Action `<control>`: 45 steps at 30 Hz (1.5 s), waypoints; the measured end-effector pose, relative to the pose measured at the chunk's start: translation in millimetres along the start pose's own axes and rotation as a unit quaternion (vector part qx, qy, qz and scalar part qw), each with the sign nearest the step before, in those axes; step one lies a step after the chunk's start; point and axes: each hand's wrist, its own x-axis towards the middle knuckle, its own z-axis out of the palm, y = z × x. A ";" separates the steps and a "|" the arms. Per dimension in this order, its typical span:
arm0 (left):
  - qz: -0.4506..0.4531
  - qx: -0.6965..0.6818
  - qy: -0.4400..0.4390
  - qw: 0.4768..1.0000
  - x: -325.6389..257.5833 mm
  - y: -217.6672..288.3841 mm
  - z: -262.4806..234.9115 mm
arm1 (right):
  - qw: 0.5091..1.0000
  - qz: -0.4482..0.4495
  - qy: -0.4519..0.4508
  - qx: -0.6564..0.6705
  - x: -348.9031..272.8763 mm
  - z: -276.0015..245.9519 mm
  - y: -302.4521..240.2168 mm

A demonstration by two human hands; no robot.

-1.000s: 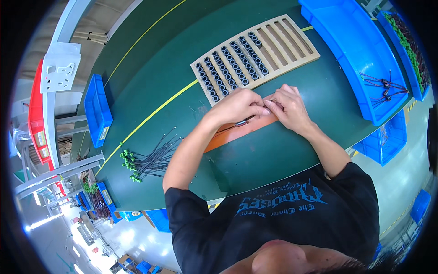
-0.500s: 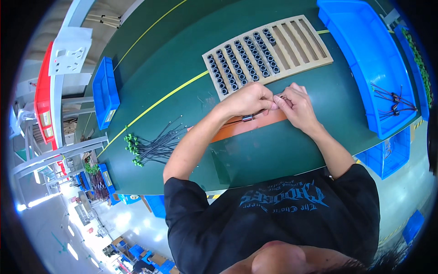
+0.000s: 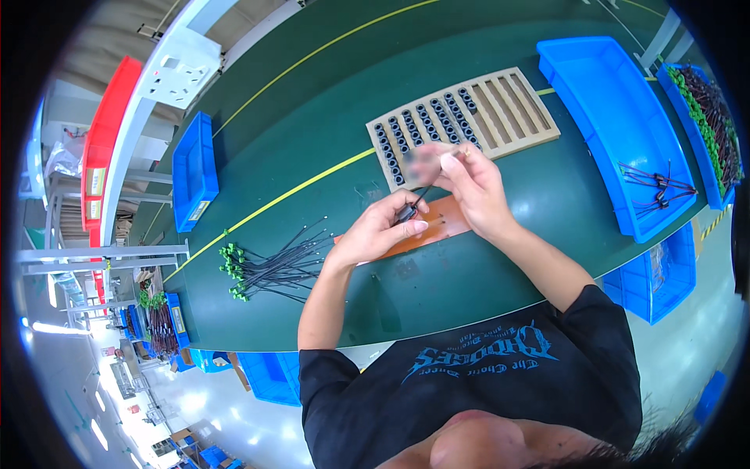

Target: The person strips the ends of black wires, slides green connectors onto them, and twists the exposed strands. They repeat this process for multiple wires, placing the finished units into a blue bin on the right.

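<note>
My left hand [image 3: 376,230] is closed around a short black cylinder [image 3: 405,213] threaded on a thin black cable [image 3: 423,194]. That cable runs up to my right hand [image 3: 478,191], whose thumb and fingers pinch it; a blur hides part of the fingertips. Both hands are over an orange strip [image 3: 439,227] lying on the green table. Just beyond them a wooden rack [image 3: 516,142] holds rows of black ring-shaped cores [image 3: 426,121], and its right-hand slots show bare wood. Left of my left forearm lies a fanned bundle of black cables [image 3: 285,266] with green ends [image 3: 233,270].
At the right stands a large blue bin [image 3: 617,117] with a few cables and black cores [image 3: 662,187] in it. Another blue bin [image 3: 698,148] beyond is full of green-ended cables. A smaller blue bin [image 3: 195,176] sits at the left, near a metal post [image 3: 129,141].
My hands have parted. The left has drawn back toward the left and grips the black cylinder, which lay on the strip before. The right has lifted with the cable. The whole view has shifted.
</note>
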 end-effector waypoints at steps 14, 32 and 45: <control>0.090 -0.346 0.144 0.923 40.2 27.9 15.2 | 0.986 -0.025 -0.076 0.148 70.3 57.5 -40.7; 0.132 -0.157 0.168 0.964 16.3 18.9 44.3 | 0.984 -0.056 -0.087 -0.147 59.8 50.8 -90.7; 0.160 -0.040 0.193 0.967 17.5 23.6 42.3 | 0.990 -0.077 -0.093 -0.072 63.1 48.8 -80.2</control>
